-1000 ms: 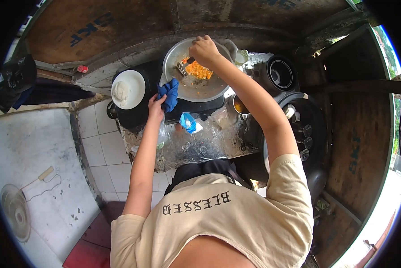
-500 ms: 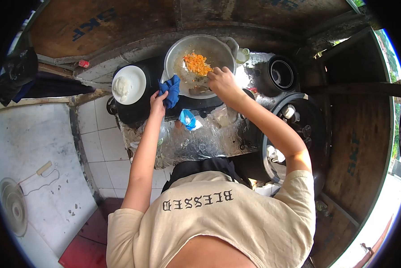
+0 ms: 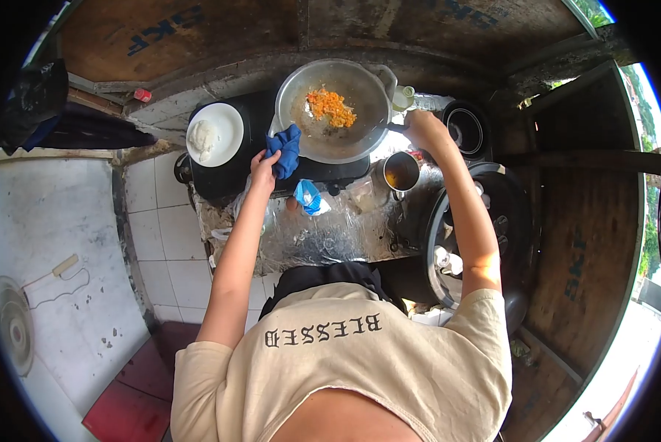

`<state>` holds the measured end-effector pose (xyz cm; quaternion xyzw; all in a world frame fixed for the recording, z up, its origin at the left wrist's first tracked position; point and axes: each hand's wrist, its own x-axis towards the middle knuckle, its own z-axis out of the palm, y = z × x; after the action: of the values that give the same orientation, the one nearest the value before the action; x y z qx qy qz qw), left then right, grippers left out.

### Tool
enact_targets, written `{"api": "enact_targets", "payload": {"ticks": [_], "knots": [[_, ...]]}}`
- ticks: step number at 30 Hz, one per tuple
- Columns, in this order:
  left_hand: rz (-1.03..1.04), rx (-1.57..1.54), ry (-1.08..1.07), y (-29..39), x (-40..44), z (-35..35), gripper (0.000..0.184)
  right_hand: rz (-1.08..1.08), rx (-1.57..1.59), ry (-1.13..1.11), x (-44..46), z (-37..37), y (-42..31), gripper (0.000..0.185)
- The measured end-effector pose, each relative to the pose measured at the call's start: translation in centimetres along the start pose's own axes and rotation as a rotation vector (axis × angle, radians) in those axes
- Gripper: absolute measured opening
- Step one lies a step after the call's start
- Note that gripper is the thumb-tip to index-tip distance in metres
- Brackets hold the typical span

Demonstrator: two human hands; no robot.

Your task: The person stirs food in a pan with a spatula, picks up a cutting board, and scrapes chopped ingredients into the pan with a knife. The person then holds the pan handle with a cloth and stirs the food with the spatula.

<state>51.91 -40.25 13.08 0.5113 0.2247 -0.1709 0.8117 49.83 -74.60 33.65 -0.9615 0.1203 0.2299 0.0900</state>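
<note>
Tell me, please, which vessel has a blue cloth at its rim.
The wok of orange food: the left hand holds the cloth at its rim, away from plate and mug.

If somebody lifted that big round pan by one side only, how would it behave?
The pan looks like rigid metal, so it probably wouldn't flex. Being so wide, it would likely tilt, and the loose orange food inside might slide towards the low side.

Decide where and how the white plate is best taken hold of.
The white plate is probably best gripped by its near rim, coming from the person's side, thumb above and fingers below. It lies face up on the black stove, that rim bare; the white mound sits left of centre, and the metal pan blocks the right more.
</note>
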Motion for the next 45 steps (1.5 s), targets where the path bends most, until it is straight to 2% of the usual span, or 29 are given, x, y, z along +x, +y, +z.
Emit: {"api": "enact_targets", "payload": {"ticks": [2,5,12,17,20,21,22,24,27,30,31,33,34,36,38,40,42,43,45], "knots": [[-0.012,-0.039,0.012,-0.1,-0.1,0.1,0.044,0.052,0.017,0.047,0.8,3.2,-1.1,0.028],[-0.022,-0.031,0.007,0.2,-0.2,0.3,0.044,-0.207,0.192,0.412,2.2,6.4,-1.8,0.036],[-0.012,-0.05,0.009,-0.4,0.3,0.2,0.046,-0.171,0.402,0.531,4.5,5.8,-3.2,0.039],[0.0,-0.039,0.017,-0.8,0.7,-0.4,0.047,-0.168,0.351,0.326,4.7,7.5,-4.3,0.038],[0.015,-0.032,0.037,-0.6,0.5,-0.1,0.047,-0.206,0.289,0.329,3.6,6.9,-2.4,0.032],[0.01,-0.032,0.047,-0.4,0.2,0.1,0.048,-0.085,0.283,0.244,3.5,5.8,-2.1,0.029],[0.003,-0.031,0.056,-0.1,-0.1,0.4,0.048,-0.04,0.238,0.282,3.4,5.0,-1.5,0.025],[-0.006,-0.025,0.064,0.1,-0.6,0.8,0.048,0.152,0.274,0.056,3.5,1.5,-1.2,0.024],[0.008,-0.013,0.062,0.2,-0.1,0.6,0.048,0.283,0.318,-0.035,5.0,0.5,-0.5,0.023],[0.009,-0.005,0.056,-0.3,0.2,0.3,0.048,0.272,0.372,-0.104,5.9,2.2,-1.7,0.023],[0.001,-0.006,0.061,-0.2,-0.1,0.5,0.048,0.21,0.292,-0.11,6.8,3.3,-1.9,0.026],[0.0,-0.006,0.05,0.0,0.1,0.7,0.048,0.215,0.273,0.016,8.1,5.6,-1.3,0.029],[0.005,-0.007,0.041,0.0,0.3,0.6,0.049,0.254,0.276,0.09,7.8,6.0,-1.3,0.03],[0.003,-0.005,0.062,-0.4,-0.1,0.0,0.049,0.288,0.231,0.074,3.9,3.1,-2.3,0.031],[0.011,-0.008,0.1,-0.3,-0.2,0.5,0.05,0.219,0.126,0.032,3.0,3.4,-1.4,0.031],[0.011,0.004,0.066,-0.7,0.4,0.3,0.043,0.218,0.035,-0.024,0.9,3.3,-1.4,0.031],[0.011,0.011,0.07,-0.8,0.4,0.4,0.04,0.184,0.058,-0.158,-0.1,4.3,-2.8,0.032],[0.011,0.015,0.089,-0.8,0.2,0.6,0.041,0.147,0.144,-0.146,0.9,6.9,-2.7,0.031],[0.011,-0.001,0.099,-0.6,0.1,0.8,0.044,-0.022,0.322,0.024,2.4,10.2,-3.4,0.031]]}}
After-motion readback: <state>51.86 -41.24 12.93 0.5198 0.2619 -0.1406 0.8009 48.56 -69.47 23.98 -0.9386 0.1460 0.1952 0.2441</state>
